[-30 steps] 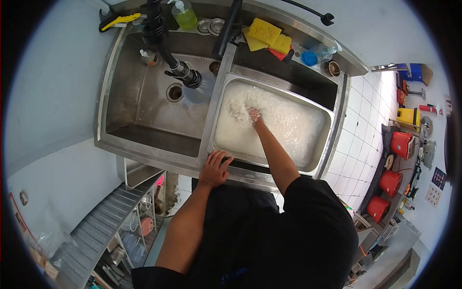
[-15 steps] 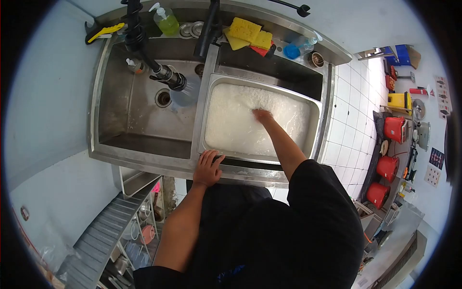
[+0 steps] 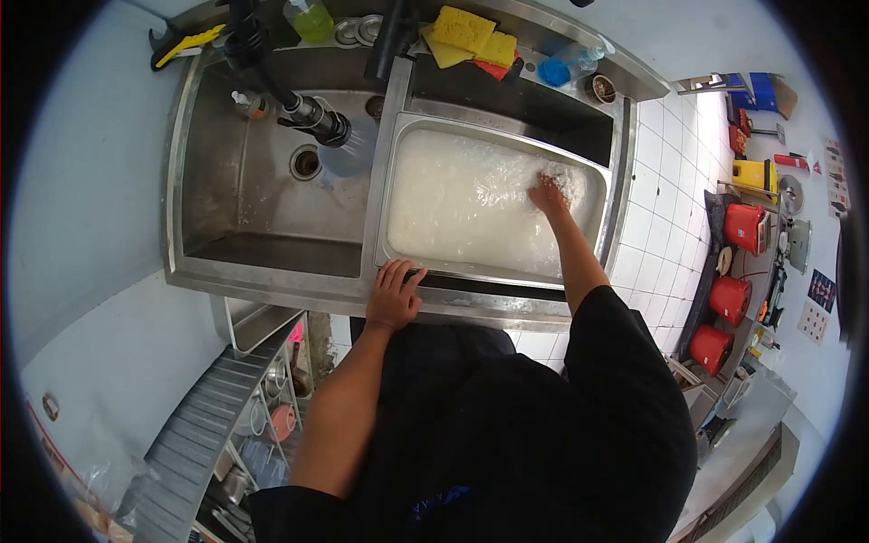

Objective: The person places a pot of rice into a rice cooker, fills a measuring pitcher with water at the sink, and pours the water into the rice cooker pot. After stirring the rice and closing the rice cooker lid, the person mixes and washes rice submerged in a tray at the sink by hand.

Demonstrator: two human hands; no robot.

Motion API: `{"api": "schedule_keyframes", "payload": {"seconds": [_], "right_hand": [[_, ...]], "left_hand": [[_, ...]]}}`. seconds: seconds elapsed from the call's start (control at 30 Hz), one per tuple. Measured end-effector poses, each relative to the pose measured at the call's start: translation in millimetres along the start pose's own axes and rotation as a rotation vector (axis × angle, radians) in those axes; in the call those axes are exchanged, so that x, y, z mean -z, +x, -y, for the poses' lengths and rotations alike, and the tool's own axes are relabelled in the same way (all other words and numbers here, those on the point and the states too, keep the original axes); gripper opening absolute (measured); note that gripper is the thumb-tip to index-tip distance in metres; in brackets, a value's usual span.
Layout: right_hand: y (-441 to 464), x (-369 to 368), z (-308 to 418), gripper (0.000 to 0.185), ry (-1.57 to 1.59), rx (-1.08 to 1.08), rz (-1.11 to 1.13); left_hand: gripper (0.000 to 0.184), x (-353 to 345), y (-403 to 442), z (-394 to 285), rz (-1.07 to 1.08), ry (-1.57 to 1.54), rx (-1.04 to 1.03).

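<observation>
A large rectangular metal pan point(image 3: 395, 181) rests over the right sink basin, holding white grains in cloudy white water point(image 3: 462, 199). Near the pan's right end, my right hand point(image 3: 549, 194) is partly sunk in the water, with grains heaped beside it; its fingertips are hidden. My left hand point(image 3: 396, 292) lies with fingers spread on the pan's near left corner and the sink edge. Over the left basin point(image 3: 272, 217), a black faucet head point(image 3: 333, 128) sprays water into a translucent container point(image 3: 348, 161).
Yellow sponges point(image 3: 463, 30), a blue liquid bottle point(image 3: 570, 65) and a green soap bottle point(image 3: 312, 20) stand along the back ledge. A small bottle point(image 3: 249, 104) sits in the left basin. Red containers point(image 3: 729, 297) line the right side, and a metal rack point(image 3: 181, 443) stands at lower left.
My right hand has moved rightward through the pan, and the grain heap now shows at the right end instead of the left. My left hand stays at the near corner. The view has shifted slightly.
</observation>
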State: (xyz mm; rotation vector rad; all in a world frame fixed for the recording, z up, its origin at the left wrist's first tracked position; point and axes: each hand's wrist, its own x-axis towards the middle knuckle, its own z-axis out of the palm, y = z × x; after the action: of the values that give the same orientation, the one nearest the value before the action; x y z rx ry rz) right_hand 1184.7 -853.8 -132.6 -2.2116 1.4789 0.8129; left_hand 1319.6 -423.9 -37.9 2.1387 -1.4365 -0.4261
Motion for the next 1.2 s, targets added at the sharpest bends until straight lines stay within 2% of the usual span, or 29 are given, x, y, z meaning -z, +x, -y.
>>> {"api": "schedule_keyframes", "payload": {"seconds": [0.13, 0.17, 0.27, 0.43, 0.47, 0.53, 0.63, 0.73, 0.8, 0.87, 0.97, 1.03, 1.07, 1.2], "right_hand": [[15, 19, -14, 0.061, -0.055, -0.106, 0.128], [61, -23, -49, 0.055, -0.163, 0.004, 0.072], [80, -16, -59, 0.057, -0.525, 0.170, 0.651], [-14, 7, -70, 0.067, 0.243, -0.202, 0.599], [-14, -1, -74, 0.071, 0.278, -0.264, 0.584], [7, -42, -104, 0.079, 0.345, -0.387, 0.555], [10, -70, -118, 0.088, 0.452, -0.325, 0.613], [43, -148, -147, 0.081, 0.924, -0.505, 0.785], [-57, -83, -55, 0.079, 1.218, -0.355, 0.865], [-72, -86, -30, 0.077, 1.387, -0.360, 0.876], [-64, -124, -16, 0.061, 1.587, -0.174, 1.011], [-60, -144, -3, 0.057, 2.011, 0.108, 1.543], [-62, -148, 8, 0.057, 2.049, 0.149, 1.601], [-69, -159, 46, 0.057, 2.102, 0.110, 1.585]], "left_hand": [[0.054, 1, 0, 1, 0.017, 0.011, 0.003], [0.055, 0, 0, 0, 0.023, 0.010, 0.004], [0.056, 2, 1, 2, 0.034, 0.020, 0.008], [0.057, 3, 1, 3, 0.041, 0.025, -0.004], [0.057, 4, 1, 3, 0.035, 0.022, -0.008], [0.058, 5, 1, 4, 0.028, 0.017, -0.012], [0.059, 3, 0, 6, 0.027, 0.017, -0.013], [0.059, 5, 0, 5, 0.031, 0.003, -0.007], [0.058, 3, 0, 5, 0.002, -0.025, -0.003], [0.057, 3, 0, 5, -0.010, -0.035, -0.001], [0.057, 4, 1, 5, -0.003, -0.031, -0.004], [0.056, 1, -1, 6, -0.001, -0.027, 0.004], [0.055, 2, -1, 4, -0.001, -0.026, 0.002], [0.055, 4, 1, 4, -0.006, -0.020, -0.003]]}}
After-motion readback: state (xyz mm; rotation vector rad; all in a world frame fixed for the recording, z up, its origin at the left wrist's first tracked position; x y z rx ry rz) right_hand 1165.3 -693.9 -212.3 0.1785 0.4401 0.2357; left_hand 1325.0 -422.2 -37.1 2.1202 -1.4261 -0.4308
